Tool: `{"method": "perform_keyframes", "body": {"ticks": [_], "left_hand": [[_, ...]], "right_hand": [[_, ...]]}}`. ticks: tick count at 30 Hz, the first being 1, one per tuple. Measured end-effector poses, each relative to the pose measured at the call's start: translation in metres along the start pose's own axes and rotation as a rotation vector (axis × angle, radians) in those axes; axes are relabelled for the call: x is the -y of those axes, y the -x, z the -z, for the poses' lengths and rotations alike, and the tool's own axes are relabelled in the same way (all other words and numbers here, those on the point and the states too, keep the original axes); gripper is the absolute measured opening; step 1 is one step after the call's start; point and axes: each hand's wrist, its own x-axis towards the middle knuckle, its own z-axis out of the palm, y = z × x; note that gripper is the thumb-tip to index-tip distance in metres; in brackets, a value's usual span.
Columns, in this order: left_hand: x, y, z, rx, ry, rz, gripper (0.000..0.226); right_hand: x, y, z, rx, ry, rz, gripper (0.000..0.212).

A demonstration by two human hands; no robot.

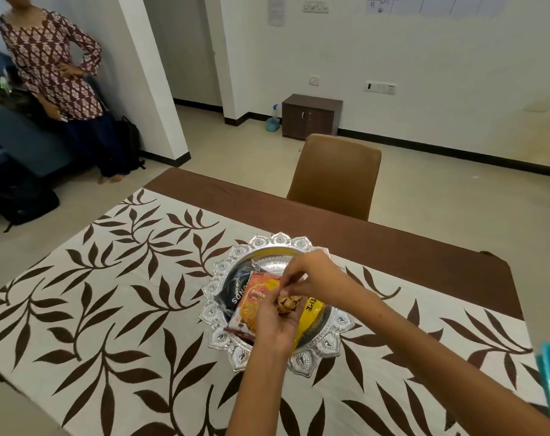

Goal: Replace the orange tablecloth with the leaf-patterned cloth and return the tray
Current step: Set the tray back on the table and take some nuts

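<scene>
While the leaf-patterned cloth [116, 309], cream with dark brown leaves, is spread flat over the worktop [393, 243], a silver tray [223, 338] with a scalloped, embossed rim is set on it. Snack packets [251, 306] are carried inside. Above it, small golden pieces [286, 303] are cupped in the left hand [275, 325] and pinched by the right hand [308, 275].

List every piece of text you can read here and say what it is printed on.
"GARLIC", partly covered by the hands: orange packet in the silver tray.
"SONO", seen upside down, cut off: black packet.
Black letters on the yellow packet: too hidden to read.
Wall chart writing: too blurred.
</scene>
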Motion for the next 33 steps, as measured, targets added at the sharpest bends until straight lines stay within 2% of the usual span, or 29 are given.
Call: {"method": "perform_keyframes", "body": {"ticks": [4, 7, 8, 9, 11, 13, 16, 21, 25, 29, 33], "left_hand": [[-0.001, -0.001, -0.002, 0.038, 0.046, 0.007, 0.02], [-0.009, -0.001, 0.005, 0.081, 0.075, 0.004, 0.028], [-0.013, -0.001, 0.008, 0.092, 0.075, 0.001, 0.03], [-0.016, 0.0, 0.012, 0.095, 0.079, -0.007, 0.032], [-0.022, 0.0, 0.019, 0.096, 0.092, -0.023, 0.034], [-0.025, 0.001, 0.021, 0.096, 0.094, -0.031, 0.034], [-0.026, 0.004, 0.022, 0.093, 0.087, -0.031, 0.034], [-0.028, 0.006, 0.025, 0.088, 0.095, -0.043, 0.035], [-0.03, 0.007, 0.026, 0.099, 0.073, -0.048, 0.033], [-0.03, 0.008, 0.026, 0.103, 0.037, -0.041, 0.031], [-0.028, 0.008, 0.025, 0.109, 0.057, -0.01, 0.032]], "right_hand": [[-0.003, 0.002, -0.003, -0.118, -0.022, 0.013, 0.008], [-0.019, 0.011, 0.002, -0.287, -0.1, -0.037, 0.012], [-0.026, 0.015, 0.003, -0.279, -0.06, -0.07, 0.014], [-0.034, 0.019, 0.003, -0.205, 0.016, -0.11, 0.016], [-0.044, 0.024, -0.003, 0.051, 0.234, -0.172, 0.025], [-0.047, 0.026, -0.015, 0.225, 0.482, -0.147, 0.034], [-0.049, 0.024, -0.028, 0.306, 0.625, -0.023, 0.042], [-0.046, 0.022, -0.027, 0.352, 0.642, 0.085, 0.033], [-0.047, 0.021, -0.025, 0.297, 0.685, 0.122, 0.016], [-0.053, 0.011, -0.025, 0.093, 0.666, 0.052, 0.02], [-0.057, 0.004, -0.037, -0.025, 0.637, -0.09, 0.028]]}}
